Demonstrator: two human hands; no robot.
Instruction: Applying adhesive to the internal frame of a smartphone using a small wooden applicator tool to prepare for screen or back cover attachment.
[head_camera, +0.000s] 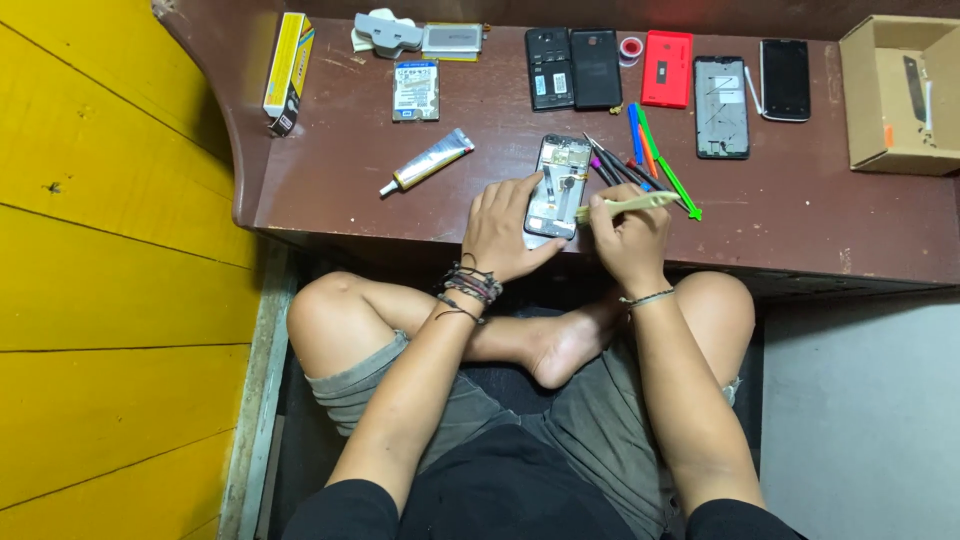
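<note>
opened phone under left hand fingers, pale tool touching.

Matt worn wooden table, glossy black phone

view: head, one camera only | position: worn on the person's head, above the crossed legs | direction: straight down, slightly forward | distance: near, arms fill the lower centre | coverage: brown table across the upper frame, yellow wall at left
</note>
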